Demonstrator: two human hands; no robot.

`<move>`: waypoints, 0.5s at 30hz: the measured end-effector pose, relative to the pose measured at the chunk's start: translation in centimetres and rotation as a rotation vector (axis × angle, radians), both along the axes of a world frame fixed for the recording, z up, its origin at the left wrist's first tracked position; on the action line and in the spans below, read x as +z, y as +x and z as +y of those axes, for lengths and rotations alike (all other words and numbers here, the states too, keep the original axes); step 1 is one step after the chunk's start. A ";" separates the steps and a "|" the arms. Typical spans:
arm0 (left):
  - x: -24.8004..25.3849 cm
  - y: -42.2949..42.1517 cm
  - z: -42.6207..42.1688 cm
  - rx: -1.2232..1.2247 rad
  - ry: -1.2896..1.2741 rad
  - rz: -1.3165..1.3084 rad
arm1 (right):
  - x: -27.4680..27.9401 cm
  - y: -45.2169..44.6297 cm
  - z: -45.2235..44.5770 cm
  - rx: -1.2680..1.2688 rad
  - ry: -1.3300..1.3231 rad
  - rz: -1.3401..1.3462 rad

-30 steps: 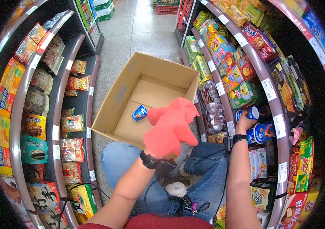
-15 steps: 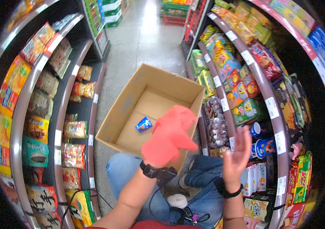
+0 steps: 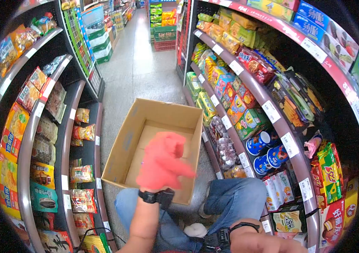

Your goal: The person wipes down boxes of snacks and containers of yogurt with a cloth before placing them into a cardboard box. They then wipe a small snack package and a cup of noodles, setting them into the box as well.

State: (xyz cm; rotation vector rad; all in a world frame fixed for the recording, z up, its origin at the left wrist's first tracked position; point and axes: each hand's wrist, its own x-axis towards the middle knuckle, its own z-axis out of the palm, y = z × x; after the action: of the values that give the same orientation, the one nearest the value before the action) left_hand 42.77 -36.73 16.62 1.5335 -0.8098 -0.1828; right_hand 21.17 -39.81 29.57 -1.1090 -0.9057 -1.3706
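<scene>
My left hand, in a coral-red glove or covering, is over the open cardboard box. Its thumb sticks out to the right, apart from the bent fingers, and nothing shows between them. Only a speck of blue is visible in the box beside this hand. My right hand is bare and blurred at the lower right edge, near my knee. Its fingers are cut off by the frame, so their pose is unclear. Blue tubs stand on the lower right shelf, above this hand.
My bent legs are in front of the box. Snack shelves run along both sides, with bagged goods on the left and boxed biscuits on the right. Stacked crates stand down the aisle.
My view has lifted and turned right. My right hand has dropped from beside the blue tubs to the bottom edge. The blue packet seen in the box is now almost wholly hidden.
</scene>
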 end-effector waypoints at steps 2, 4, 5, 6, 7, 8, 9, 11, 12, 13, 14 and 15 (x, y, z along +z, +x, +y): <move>1.0 0.4 0.9 0.105 0.011 -0.063 | -0.3 -0.1 -0.3 -0.043 -0.048 -0.099; 1.6 0.6 1.6 0.190 0.032 -0.135 | -0.1 -1.4 -1.0 -0.094 -0.135 0.011; 1.8 0.6 1.8 0.218 0.045 -0.169 | 0.0 -1.5 -1.2 -0.105 -0.145 0.006; 2.0 0.5 2.0 0.245 0.062 -0.200 | 0.0 -1.3 -1.1 -0.123 -0.098 -0.071; 1.9 0.4 1.8 0.254 0.079 -0.188 | -0.1 -1.0 -0.8 -0.141 -0.048 -0.143; 1.7 0.2 1.7 0.242 0.088 -0.090 | -0.2 -0.7 -0.5 -0.159 0.004 -0.214; 1.6 0.0 1.6 0.229 0.100 0.010 | 0.0 -0.7 -0.4 -0.167 0.003 -0.251; 1.7 -0.5 1.2 0.252 0.121 0.090 | 0.1 -0.8 -0.2 -0.159 0.002 -0.284; 2.1 -0.8 1.0 0.287 0.130 0.070 | 0.1 -0.8 -0.1 -0.156 -0.003 -0.302; 2.3 -1.0 0.8 0.324 0.138 0.048 | 0.0 -0.9 0.0 -0.214 -0.010 -0.290; 2.1 -0.9 0.8 0.295 0.145 -0.013 | -0.1 -1.2 0.0 -0.236 -0.012 -0.245; 1.8 -0.7 1.2 0.269 0.157 -0.074 | -0.3 -1.4 0.1 -0.255 -0.008 -0.198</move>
State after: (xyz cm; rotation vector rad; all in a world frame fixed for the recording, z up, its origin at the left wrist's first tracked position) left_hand 42.07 -35.51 18.43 1.7892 -0.6502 0.0086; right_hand 19.74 -39.73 29.32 -1.1387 -0.9349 -1.7112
